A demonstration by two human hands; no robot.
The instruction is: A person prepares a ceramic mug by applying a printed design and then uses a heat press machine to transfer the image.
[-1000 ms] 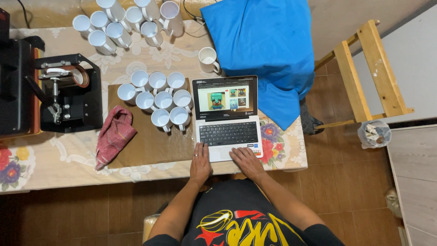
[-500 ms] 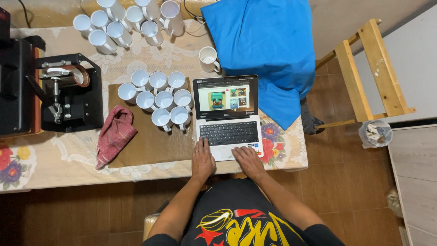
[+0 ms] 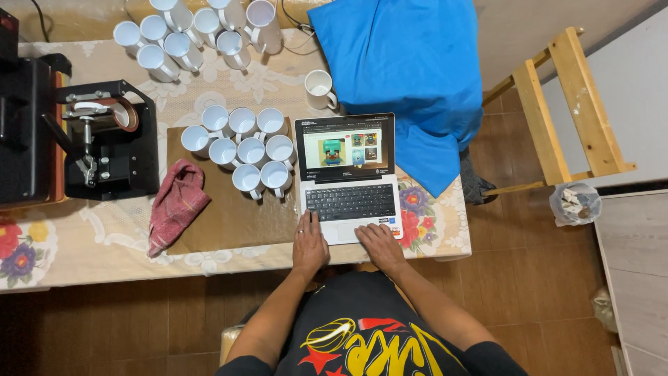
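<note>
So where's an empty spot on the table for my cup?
Bare brown board lies between the red cloth and laptop, below the near mug cluster. It is crowded by the far mugs, black press and blue cloth.

1. Ahead of the left hand [image 3: 309,244] fingers, the laptop [image 3: 351,188] keyboard and upright screen block the way.
2. Left of those fingers, bare brown mat [image 3: 229,223] lies open up to a cluster of white mugs [image 3: 243,150].
3. Further left, a red cloth [image 3: 175,203].
4. Right of the right hand [image 3: 379,245] fingers, a narrow strip of floral tablecloth [image 3: 435,223]; beyond it, blue fabric [image 3: 407,69].
</note>
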